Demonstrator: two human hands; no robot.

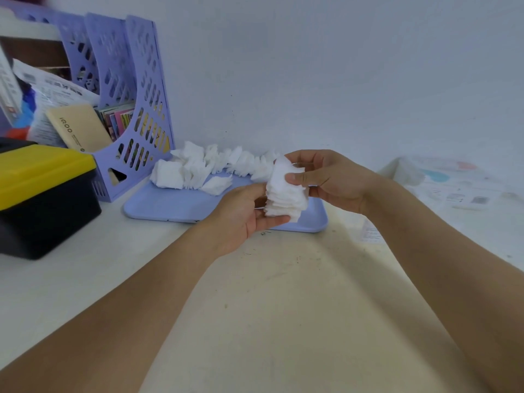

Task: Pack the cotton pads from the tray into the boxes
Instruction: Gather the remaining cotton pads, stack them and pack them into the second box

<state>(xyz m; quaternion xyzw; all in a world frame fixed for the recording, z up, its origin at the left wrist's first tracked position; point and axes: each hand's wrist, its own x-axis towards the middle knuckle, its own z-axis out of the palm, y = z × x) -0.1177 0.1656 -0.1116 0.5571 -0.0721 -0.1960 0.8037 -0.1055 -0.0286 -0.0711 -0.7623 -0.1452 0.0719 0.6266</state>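
A stack of white square cotton pads (285,195) is held above the near edge of the lilac tray (175,205). My left hand (241,217) cups the stack from below and the left, fingers curled under it. My right hand (326,177) pinches the top of the stack, thumb on the uppermost pad. More loose cotton pads (209,167) lie in a ragged row along the tray's far side. No packing box can be told apart in this view.
A lilac perforated file rack (127,95) with papers and booklets stands at the back left. A black bin with a yellow lid (42,188) sits at the left edge. Printed plastic packaging (448,180) lies at the right on the white table.
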